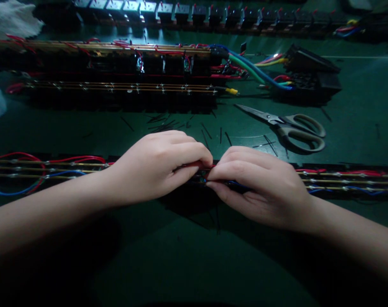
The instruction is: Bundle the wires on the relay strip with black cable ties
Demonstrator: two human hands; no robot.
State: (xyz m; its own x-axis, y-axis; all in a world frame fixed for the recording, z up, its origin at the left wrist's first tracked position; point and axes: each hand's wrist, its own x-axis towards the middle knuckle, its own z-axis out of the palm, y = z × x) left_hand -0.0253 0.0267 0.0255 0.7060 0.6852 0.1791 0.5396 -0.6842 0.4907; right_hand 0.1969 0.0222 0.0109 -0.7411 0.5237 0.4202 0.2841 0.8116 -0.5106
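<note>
A long black strip assembly with brass rods and red and blue wires runs across the green table in front of me. Over its middle, my left hand is closed, thumb and forefinger pinched low at the strip. My right hand meets it from the other side, its fingertips also pinched together there. A bit of red and blue wire shows between the two sets of fingertips. Whatever each pinch holds is too small and dark to make out.
Scissors lie beyond my right hand, beside scattered short black offcuts. Farther back are similar wired assemblies, black connector housings on coloured wires, and a row of black units. White crumpled material sits at the far left.
</note>
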